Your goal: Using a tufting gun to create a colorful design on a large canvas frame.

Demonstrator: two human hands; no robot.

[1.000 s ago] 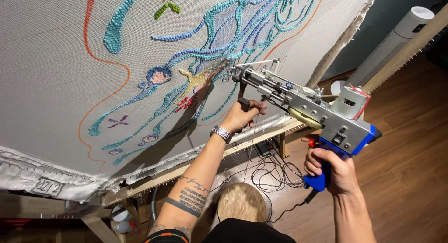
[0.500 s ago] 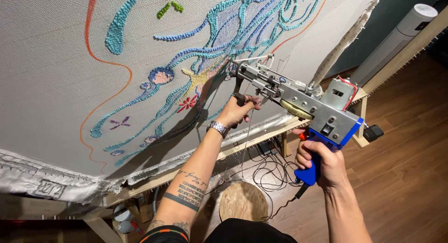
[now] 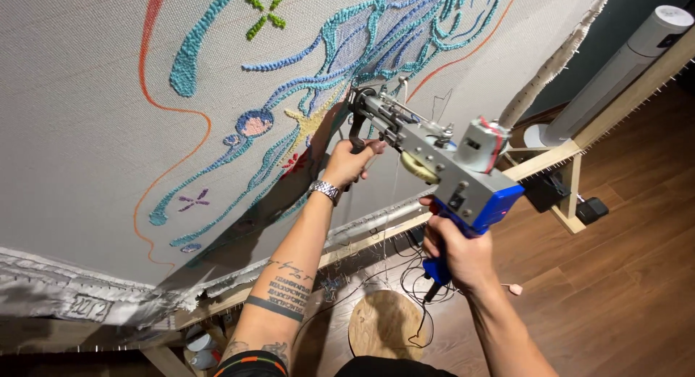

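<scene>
A grey and blue tufting gun (image 3: 445, 167) points at a stretched grey cloth (image 3: 94, 131) covered with tufted blue, teal and yellow yarn lines. My left hand (image 3: 347, 163) grips the gun's black front handle just below its needle end, which sits against the cloth by a yellow star shape (image 3: 313, 123). My right hand (image 3: 460, 250) is closed around the blue rear grip. A metal watch (image 3: 326, 191) is on my left wrist.
The cloth hangs on a wooden frame (image 3: 550, 156) with spiked edges. A round wooden stool (image 3: 384, 323) and tangled black cables (image 3: 394, 272) lie on the wooden floor below. A white tower fan (image 3: 622, 65) stands at the right.
The gun and both hands have shifted up and left along the cloth, towards the yellow star. Both grips are unchanged.
</scene>
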